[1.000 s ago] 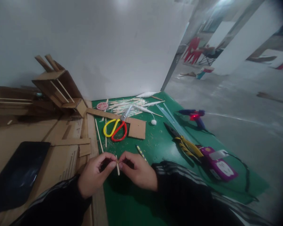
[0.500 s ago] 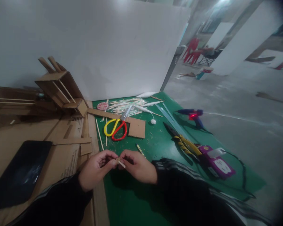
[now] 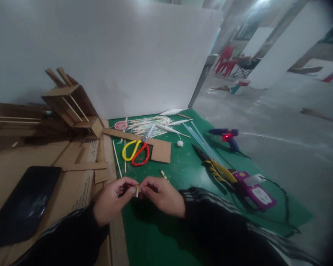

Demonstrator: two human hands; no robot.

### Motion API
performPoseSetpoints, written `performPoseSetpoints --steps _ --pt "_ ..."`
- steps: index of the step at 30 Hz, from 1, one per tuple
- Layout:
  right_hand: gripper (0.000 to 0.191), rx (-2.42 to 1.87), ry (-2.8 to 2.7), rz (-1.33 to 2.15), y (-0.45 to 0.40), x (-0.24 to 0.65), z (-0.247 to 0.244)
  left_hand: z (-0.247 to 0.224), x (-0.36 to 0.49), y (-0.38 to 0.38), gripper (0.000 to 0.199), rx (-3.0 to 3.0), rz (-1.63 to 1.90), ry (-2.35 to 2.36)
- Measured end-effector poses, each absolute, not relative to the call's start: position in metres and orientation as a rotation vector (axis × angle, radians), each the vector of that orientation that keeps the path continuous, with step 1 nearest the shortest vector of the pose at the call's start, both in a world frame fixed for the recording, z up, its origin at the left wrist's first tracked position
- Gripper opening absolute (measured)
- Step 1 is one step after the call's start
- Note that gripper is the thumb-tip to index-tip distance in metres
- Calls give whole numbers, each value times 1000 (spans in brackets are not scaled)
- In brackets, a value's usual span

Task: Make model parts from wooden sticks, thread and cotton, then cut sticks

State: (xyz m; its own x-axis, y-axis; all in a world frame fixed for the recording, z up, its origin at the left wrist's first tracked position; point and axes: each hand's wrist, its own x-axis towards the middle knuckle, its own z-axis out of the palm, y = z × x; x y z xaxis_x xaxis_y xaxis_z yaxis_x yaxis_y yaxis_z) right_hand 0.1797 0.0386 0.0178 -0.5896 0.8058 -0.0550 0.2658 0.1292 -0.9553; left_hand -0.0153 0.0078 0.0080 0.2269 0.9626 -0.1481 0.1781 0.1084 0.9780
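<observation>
A short pale stick (image 3: 137, 192) with a small brown piece, perhaps cardboard, around its upper end is pinched between my two hands. My left hand (image 3: 111, 201) has its thumb and forefinger closed on the left side of it. From the other side, the fingertips of my right hand (image 3: 163, 197) close on the same small piece. Both hands are held low over the green table (image 3: 144, 236). Just beyond them lie scissors (image 3: 145, 139) with one yellow and one red handle, a square of cardboard (image 3: 161, 151) and a yellow patterned pencil-like stick (image 3: 164, 175).
Yellow-and-black pliers (image 3: 220, 171), a purple power socket (image 3: 256, 194) with a cable and a blue glue gun (image 3: 231, 138) with a red light lie right. Wooden sticks (image 3: 144, 126) lie behind. Left are a cardboard structure (image 3: 69, 99) and a dark tablet-like slab (image 3: 24, 203).
The stick between my fingers has turned, from pointing down to the right to pointing nearly straight toward me. My hands have hardly moved.
</observation>
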Motion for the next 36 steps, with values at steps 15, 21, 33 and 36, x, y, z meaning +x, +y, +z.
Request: performPoseSetpoints --steps 15,21,33,36 --pt "21 -1345 -2329 728 70 172 44 15 -13 4 12 1330 903 1242" --pt "36 -1640 -2419 383 117 127 50 11 -12 5 17 1336 943 1280" --pt "32 -1777 -2435 412 123 112 36 6 -19 -4 23 1602 1081 1376" --pt "30 -1802 -2347 501 122 111 35 6 -18 -2 24 1563 1102 1351"
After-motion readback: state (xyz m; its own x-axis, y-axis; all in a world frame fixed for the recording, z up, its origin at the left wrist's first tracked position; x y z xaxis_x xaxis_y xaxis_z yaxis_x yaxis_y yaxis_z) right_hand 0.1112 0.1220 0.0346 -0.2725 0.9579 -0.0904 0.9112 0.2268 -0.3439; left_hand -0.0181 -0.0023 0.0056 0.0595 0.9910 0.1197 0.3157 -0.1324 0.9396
